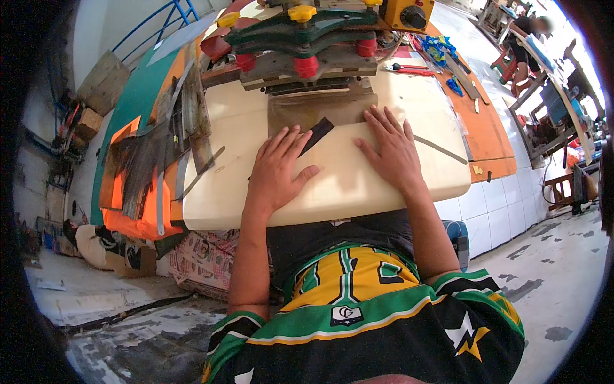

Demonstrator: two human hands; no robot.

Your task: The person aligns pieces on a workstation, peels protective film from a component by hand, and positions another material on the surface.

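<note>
My left hand lies palm down on a cream-coloured board, fingers stretched out and thumb apart. Beside and partly beneath its fingertips is a narrow black strip, lying at a slant. My right hand also rests flat with spread fingers; its fingertips touch the right edge of a brownish sheet. That sheet reaches under a dark green press with red fittings and yellow knobs. Neither hand grips anything.
Dark flat strips and orange sheets are piled at the left. A red-handled cutter and blue plastic wrapping lie at the back right. Another person sits farther off beside a workbench.
</note>
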